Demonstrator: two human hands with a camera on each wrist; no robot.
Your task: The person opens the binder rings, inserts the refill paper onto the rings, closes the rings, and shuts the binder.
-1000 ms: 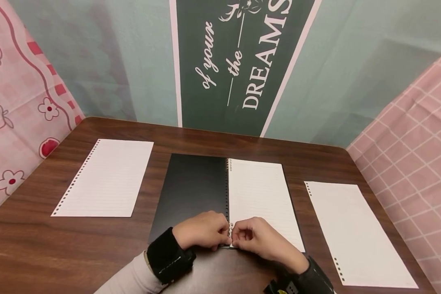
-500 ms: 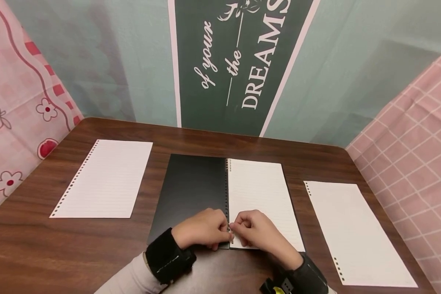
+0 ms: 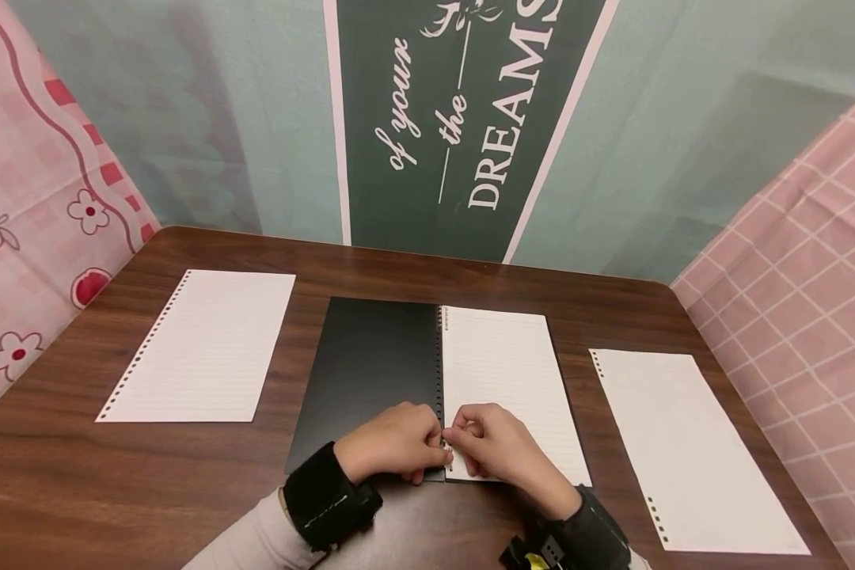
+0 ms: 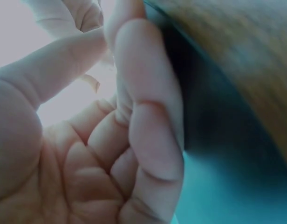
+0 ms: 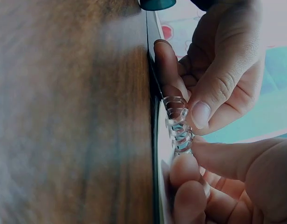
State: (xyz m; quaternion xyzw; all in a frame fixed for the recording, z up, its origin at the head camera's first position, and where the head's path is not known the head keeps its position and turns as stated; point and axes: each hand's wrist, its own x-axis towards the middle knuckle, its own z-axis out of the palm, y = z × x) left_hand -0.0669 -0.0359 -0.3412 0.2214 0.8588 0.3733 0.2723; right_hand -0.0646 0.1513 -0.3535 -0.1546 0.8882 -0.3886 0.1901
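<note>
A loose-leaf notebook lies open on the table, its black cover (image 3: 374,372) to the left and a stack of lined paper (image 3: 502,356) to the right. Clear plastic binder rings (image 5: 178,123) run along its spine. Near the spine's front end, my left hand (image 3: 392,443) pinches the rings, its thumb against them and other fingers curled. Just beside it, my right hand (image 3: 499,443) pinches the rings slightly farther up the spine, thumb against index finger. In the right wrist view, several ring loops show between both hands. Whether those loops are fastened I cannot tell.
A lined loose sheet (image 3: 199,348) with punched holes lies on the left of the brown wooden table (image 3: 43,475). Another punched sheet (image 3: 698,451) lies at the right. Printed cloths (image 3: 271,119) hang behind and at both sides.
My right hand has shifted a little up the spine from its front end, fingertips still at the rings. My left hand stays nearly in place. The loose sheets have not moved.
</note>
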